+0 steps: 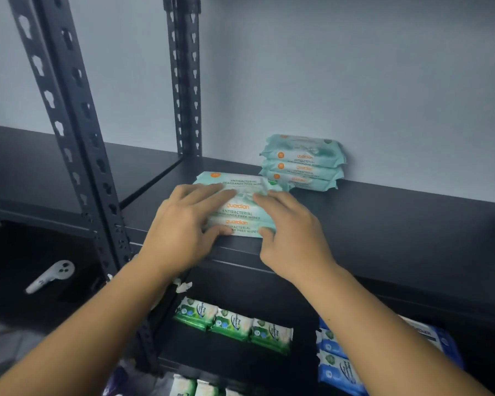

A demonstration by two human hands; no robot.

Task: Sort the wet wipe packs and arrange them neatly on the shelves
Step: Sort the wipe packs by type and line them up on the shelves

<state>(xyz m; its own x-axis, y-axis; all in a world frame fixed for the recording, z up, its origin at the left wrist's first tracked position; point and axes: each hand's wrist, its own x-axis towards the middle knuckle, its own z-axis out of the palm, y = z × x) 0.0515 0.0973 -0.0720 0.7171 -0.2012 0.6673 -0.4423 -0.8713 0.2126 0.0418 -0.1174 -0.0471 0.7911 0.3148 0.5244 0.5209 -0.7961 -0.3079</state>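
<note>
A stack of teal wet wipe packs (240, 208) lies at the front of the black upper shelf (397, 224). My left hand (183, 224) grips the stack's left side, fingers on top and thumb against its front edge. My right hand (292, 227) grips the right side the same way. A second stack of three teal packs (303, 162) stands further back against the wall. On the shelf below lie three green packs (232, 324) in a row and blue packs (337, 364) to the right.
Perforated black shelf posts (80, 155) rise at the left and at the back (185, 75). A white handheld controller (50, 275) lies on a dark surface at lower left. More green packs (195, 387) show at the bottom edge.
</note>
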